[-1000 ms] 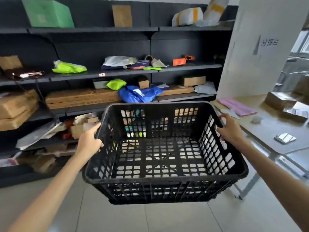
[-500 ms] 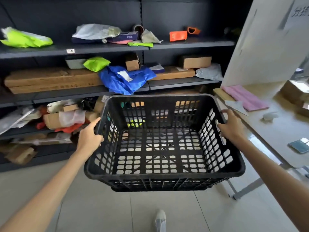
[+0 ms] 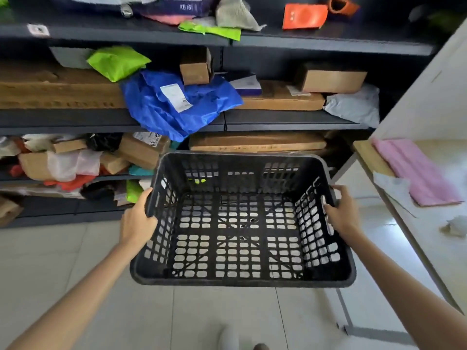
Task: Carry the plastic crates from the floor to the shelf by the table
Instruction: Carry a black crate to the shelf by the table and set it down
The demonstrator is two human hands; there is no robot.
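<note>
I hold an empty black plastic crate with perforated walls and floor in the air above the tiled floor. My left hand grips its left rim. My right hand grips its right rim, fingers hooked over the edge. The crate's far end points at the lower tiers of the dark shelf, just in front of them. The table stands directly to the right of the crate.
The shelf tiers are packed with cardboard boxes, a blue bag, green and white parcels. A pink pad and crumpled paper lie on the table. A white panel rises behind the table. My shoe tip shows below.
The crate has moved forward and lower, closer to the shelf's bottom tiers. The view has tilted down; both hands keep the same grip.
</note>
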